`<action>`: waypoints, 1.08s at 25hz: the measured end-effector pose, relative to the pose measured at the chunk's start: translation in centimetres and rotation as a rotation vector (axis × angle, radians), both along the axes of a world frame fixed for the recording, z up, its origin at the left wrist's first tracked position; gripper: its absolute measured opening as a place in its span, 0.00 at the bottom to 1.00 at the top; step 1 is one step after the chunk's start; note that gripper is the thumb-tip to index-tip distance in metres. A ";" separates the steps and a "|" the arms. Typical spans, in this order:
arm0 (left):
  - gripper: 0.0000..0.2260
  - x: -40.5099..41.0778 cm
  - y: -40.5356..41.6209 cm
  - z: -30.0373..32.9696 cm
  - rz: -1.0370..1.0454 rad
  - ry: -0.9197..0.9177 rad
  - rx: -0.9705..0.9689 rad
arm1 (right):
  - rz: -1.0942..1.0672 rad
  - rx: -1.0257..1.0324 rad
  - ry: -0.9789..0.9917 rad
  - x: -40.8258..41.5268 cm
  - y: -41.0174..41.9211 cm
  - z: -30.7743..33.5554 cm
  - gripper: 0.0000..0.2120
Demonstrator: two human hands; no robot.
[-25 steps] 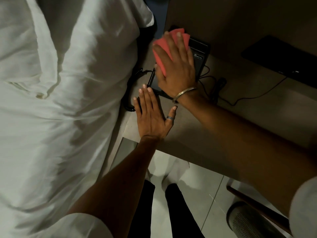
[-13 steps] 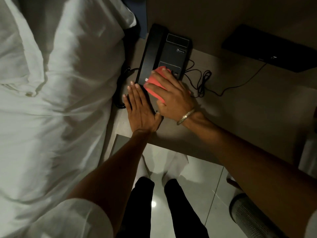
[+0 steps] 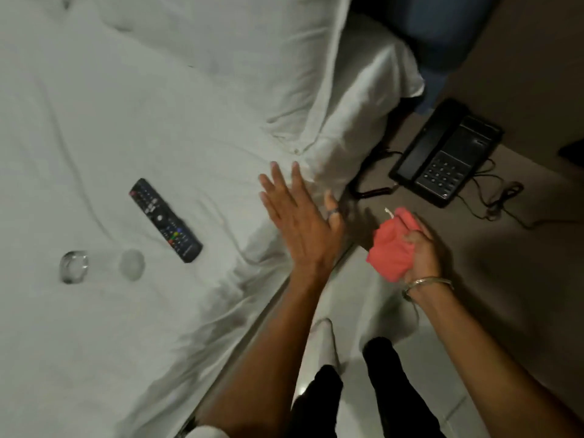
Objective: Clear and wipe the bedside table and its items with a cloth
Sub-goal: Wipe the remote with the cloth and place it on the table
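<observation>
gripping red cloth (image 3: 392,245) in right hand (image 3: 422,251) fingers, left hand (image 3: 300,222) splayed over bed edge (image 3: 278,229)

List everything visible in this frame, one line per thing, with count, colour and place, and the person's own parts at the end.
remote control: 1, black with coloured buttons, lying on the bed, left of the left hand
glasses: 2, clear, on the bed near the remote control, blurred
bed sheet: 1, white, rumpled, fills the left side
telephone: 1, black, on the bedside table, handset in its cradle
cords: dark, trailing from the telephone over the table
bedside table: 1, brown, right side
cloth: 1, red, bunched in the right hand
floor: pale tiles, bottom centre
left hand: open, fingers spread, over the bed edge, ring on the thumb
right hand: closed on the cloth, metal bangle at the wrist
legs: 2, in black trousers, bottom centre
</observation>
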State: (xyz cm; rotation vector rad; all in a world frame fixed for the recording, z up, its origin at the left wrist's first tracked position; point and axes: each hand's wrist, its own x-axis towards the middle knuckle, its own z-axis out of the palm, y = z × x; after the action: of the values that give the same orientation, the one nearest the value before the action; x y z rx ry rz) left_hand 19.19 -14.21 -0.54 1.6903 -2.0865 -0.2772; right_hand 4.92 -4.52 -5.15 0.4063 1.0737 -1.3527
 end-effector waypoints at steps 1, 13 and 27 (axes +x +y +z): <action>0.33 2.2 -1.1 0.8 0.123 -0.004 -0.035 | 0.068 -0.064 0.015 1.5 -1.0 0.6 0.23; 0.27 16.5 -8.9 0.3 0.861 -0.168 0.355 | 0.158 -0.142 0.333 7.3 -1.2 0.5 0.24; 0.14 -13.5 16.2 -1.8 -0.123 0.939 1.443 | -0.294 0.078 1.220 -10.5 16.3 5.1 0.20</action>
State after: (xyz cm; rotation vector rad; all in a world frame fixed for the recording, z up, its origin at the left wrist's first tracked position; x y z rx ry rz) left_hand 5.70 2.02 -2.32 1.3742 -1.1167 -2.4462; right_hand -5.53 11.78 -0.04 -0.3042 2.1114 -1.8589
